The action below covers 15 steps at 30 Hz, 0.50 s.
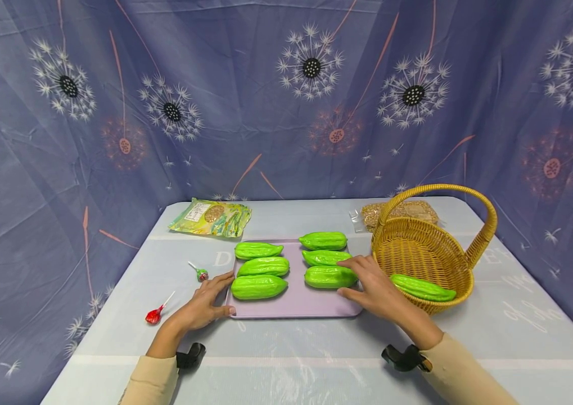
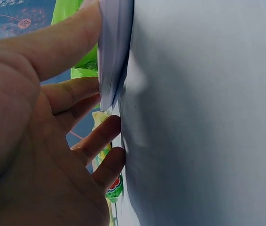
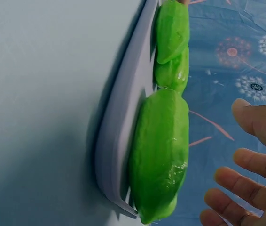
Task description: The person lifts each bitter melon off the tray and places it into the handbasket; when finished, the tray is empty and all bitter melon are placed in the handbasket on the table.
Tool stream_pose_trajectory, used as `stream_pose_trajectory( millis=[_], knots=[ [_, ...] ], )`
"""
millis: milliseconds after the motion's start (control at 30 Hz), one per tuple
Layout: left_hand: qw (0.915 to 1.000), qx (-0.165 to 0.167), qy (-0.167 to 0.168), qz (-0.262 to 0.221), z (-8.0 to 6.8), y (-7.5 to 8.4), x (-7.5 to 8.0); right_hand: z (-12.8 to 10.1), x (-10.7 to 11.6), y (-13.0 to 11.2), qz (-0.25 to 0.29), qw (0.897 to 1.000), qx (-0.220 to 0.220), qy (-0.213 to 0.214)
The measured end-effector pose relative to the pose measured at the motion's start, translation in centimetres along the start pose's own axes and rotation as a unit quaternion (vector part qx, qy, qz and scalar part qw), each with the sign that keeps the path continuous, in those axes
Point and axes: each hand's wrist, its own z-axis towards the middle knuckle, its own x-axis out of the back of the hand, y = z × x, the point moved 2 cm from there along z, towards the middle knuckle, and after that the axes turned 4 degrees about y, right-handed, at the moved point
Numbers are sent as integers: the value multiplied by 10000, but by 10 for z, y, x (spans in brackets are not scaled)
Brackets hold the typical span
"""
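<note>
A lilac tray (image 1: 293, 306) lies mid-table with green ridged gourds on it, a column of three on the left and three on the right. At the tray's left edge is my left hand (image 1: 204, 304); its thumb and index finger touch the rim in the left wrist view, the fingers loosely extended. My right hand (image 1: 374, 288) is spread over the tray's right side, beside the nearest right gourd (image 1: 330, 277). In the right wrist view that hand is apart from the near gourd (image 3: 159, 155), with nothing in its fingers. A wicker basket (image 1: 460, 298) holds another gourd (image 1: 423, 288).
The basket's tall handle (image 1: 488, 225) arches up close to my right hand. Behind it lies a clear packet (image 1: 413, 211) of brown grains. A green-yellow packet (image 1: 211, 217) rests at the back left. Left of the tray are a green lollipop (image 1: 202, 274) and a red lollipop (image 1: 153, 315).
</note>
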Motion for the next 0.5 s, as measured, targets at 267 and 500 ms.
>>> stream_pose_trajectory(
  millis=[267,500],
  knots=[
    [10000,-34,23,11,0,-1,0,2,-12,2,-240,9997,-81,-38],
    [10000,37,23,20,0,-2,0,3,-19,5,-362,9993,-5,67]
  ],
)
